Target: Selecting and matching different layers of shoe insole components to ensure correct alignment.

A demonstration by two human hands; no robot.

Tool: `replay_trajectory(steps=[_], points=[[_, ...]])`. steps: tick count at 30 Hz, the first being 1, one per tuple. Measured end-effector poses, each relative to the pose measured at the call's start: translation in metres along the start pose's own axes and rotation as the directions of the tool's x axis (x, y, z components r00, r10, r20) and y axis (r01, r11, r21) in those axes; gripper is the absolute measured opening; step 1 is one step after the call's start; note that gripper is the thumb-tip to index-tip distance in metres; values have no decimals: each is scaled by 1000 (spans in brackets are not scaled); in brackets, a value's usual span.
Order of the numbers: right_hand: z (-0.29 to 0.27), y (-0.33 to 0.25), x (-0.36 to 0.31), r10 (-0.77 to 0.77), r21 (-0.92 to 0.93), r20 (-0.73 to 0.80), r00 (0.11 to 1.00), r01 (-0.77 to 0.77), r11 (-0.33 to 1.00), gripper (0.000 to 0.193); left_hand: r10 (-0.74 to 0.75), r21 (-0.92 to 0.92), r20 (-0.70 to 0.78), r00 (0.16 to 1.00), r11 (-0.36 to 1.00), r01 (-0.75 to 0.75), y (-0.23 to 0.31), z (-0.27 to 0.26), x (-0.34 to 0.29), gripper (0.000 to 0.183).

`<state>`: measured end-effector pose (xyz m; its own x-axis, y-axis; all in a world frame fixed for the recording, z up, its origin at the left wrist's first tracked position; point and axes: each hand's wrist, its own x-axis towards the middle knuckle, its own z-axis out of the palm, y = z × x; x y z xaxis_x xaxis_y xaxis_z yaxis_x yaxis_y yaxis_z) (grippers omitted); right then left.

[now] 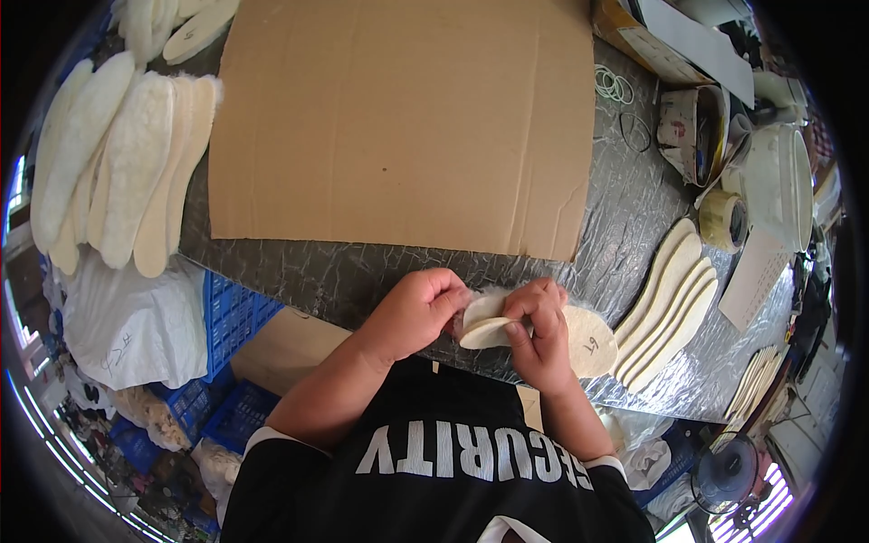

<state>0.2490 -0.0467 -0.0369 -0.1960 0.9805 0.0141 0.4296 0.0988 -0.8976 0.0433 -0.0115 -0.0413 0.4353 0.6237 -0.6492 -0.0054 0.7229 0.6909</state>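
Observation:
A pair of cream, fleecy insoles [486, 333] is held between my hands at the table's near edge, with fluff showing along the rim. My left hand [424, 312] pinches the fluffy edge on the left, thumb and fingers together. On the other side my right hand [541, 339] grips the insoles between thumb and fingers. Just right of that hand, partly covered by it, lies another insole [590, 342] with a handwritten mark. Beside it a fanned row of cream insoles [665, 308] rests on the table.
A large cardboard sheet [398, 127] covers the table's middle. Fleecy insoles [136, 172] are piled at the left edge, above a white sack [136, 317] and blue crates [240, 312]. At right stand a tape roll [722, 221], an open box [692, 136] and rubber bands [614, 84].

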Motion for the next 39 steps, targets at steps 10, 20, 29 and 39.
replay_trajectory(steps=[10, 20, 29, 39], points=[[-12, 6, 1, 42, 247, 135, 990, -75, 966, 14, 12, -165, -148, 989, 986, -37, -20, 2, 4, 17], [-8, -1, 0, 113, 230, 77, 991, -128, 965, 13, 303, 281, -120, 945, 924, -261, -5, 7, -5, 17], [-2, -3, -2, 196, 231, 29, 980, -197, 953, 12, 317, 276, -87, 944, 918, -283, 0, 11, -11, 18], [2, -2, -2, 193, 211, -8, 981, -187, 960, 9, 197, -96, -30, 980, 975, -199, -17, 9, -23, 18]])
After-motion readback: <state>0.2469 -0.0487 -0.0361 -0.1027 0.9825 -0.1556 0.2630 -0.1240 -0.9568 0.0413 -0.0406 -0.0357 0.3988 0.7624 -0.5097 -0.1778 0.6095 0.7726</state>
